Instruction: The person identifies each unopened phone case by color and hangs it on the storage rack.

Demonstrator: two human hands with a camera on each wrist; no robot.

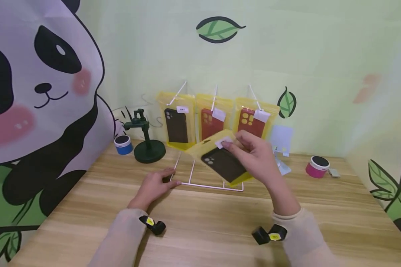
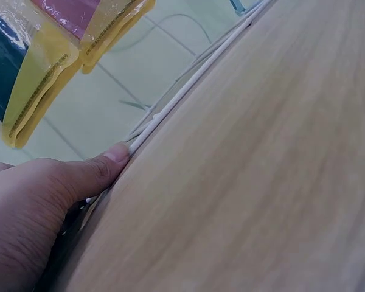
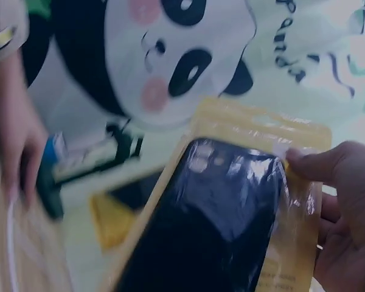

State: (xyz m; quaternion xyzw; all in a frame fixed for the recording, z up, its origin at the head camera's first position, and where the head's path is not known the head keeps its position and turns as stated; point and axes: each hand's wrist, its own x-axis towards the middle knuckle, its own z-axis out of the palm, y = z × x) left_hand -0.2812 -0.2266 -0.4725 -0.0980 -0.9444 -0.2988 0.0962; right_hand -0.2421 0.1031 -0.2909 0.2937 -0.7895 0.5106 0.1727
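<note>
My right hand (image 1: 260, 157) pinches a yellow-edged clear pouch with a black phone case (image 1: 222, 165) in it, thumb over the white label near its top. The pouch is tilted in front of a white wire display rack (image 1: 208, 186). In the right wrist view the black case (image 3: 216, 210) shows its camera holes. My left hand (image 1: 155, 189) holds the front left corner of the rack's base, and the left wrist view has its thumb (image 2: 112, 157) on the white wire. From the rack's hooks hang a pouched black case (image 1: 176, 128) and two pouched red cases (image 1: 207, 126).
A dark green stand (image 1: 148, 148) and a blue round speaker (image 1: 123, 145) are at the left. Behind my right hand stands a pale blue phone holder (image 1: 282, 137). Farther right sit a pink speaker (image 1: 316, 167) and a small grey piece (image 1: 334, 172). A panda-printed cloth backs the table.
</note>
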